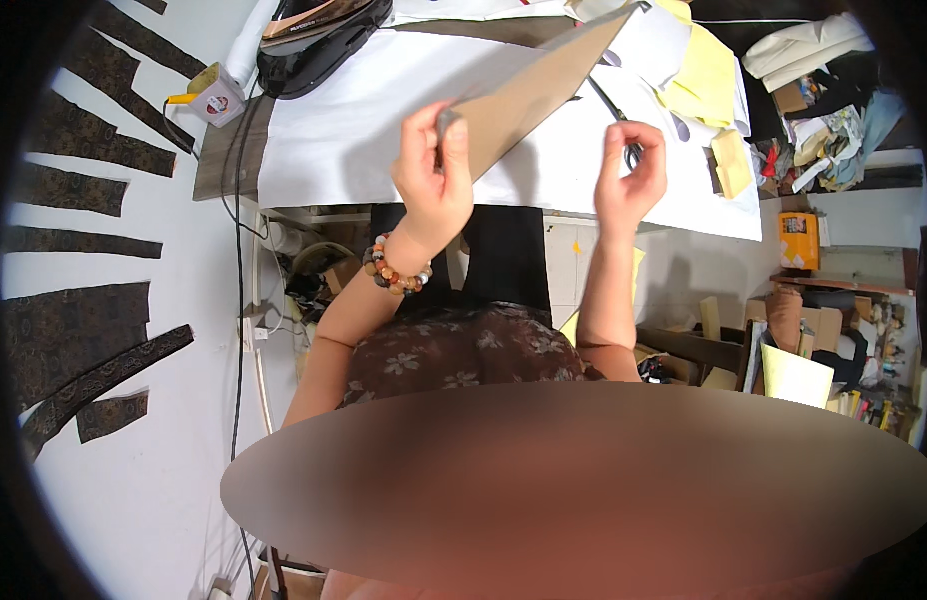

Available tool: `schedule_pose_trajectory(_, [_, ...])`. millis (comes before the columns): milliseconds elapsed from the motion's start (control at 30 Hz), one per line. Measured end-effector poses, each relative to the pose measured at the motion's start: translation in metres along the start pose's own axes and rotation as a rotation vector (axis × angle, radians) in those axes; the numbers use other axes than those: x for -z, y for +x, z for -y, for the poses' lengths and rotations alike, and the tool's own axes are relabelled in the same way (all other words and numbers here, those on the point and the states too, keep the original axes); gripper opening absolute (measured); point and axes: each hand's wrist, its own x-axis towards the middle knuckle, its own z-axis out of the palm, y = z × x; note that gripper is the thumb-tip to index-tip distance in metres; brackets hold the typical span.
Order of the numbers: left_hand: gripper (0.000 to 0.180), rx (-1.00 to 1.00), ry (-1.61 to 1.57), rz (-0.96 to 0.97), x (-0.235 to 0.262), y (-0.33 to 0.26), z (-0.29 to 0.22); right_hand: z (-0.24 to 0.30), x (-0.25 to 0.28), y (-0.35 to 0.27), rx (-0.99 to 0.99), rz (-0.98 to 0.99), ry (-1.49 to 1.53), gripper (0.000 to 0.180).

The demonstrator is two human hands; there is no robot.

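My left hand point(435, 175), a bead bracelet on its wrist, pinches the near end of a long tan sheet point(538, 95). The sheet is tilted and raised above the white-covered table, its far end reaching the upper right. Whether it is card or stiff fabric, I cannot tell. To the right, my right hand point(633, 185) has thumb and fingers curled around the handle of black scissors point(608, 100). Their slim dark length points away, toward the sheet; part of the handle is hidden by my fingers.
A black iron point(318, 45) stands at the table's back left, beside a small box point(215, 97). Yellow paper pieces point(705, 75) lie on the right. Dark patterned fabric pieces point(78, 330) are spread at far left. A black cable point(239, 330) hangs down; piled cloth point(833, 140) lies right.
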Motion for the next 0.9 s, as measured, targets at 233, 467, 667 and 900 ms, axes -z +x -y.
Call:
schedule_pose_trajectory(233, [0.017, 0.105, -0.072, -0.150, 0.014, 0.026, 0.021, -0.225, 0.091, -0.028, -0.249, 0.323, -0.907, 0.033])
schedule_pose_trajectory(467, [0.012, 0.489, -0.381, -0.530, 0.054, 0.000, 0.065, -0.252, 0.101, -0.036, -0.191, 0.496, -0.802, 0.032])
schedule_pose_trajectory(667, [0.016, 0.817, -0.107, -0.438, 0.113, -0.064, 0.099, -0.258, 0.105, -0.015, -0.205, 0.675, -0.838, 0.038])
schedule_pose_trajectory(900, [0.033, 0.930, 0.459, 0.034, 0.177, -0.062, 0.072, -0.243, 0.113, 0.011, -0.291, 0.882, -0.833, 0.046])
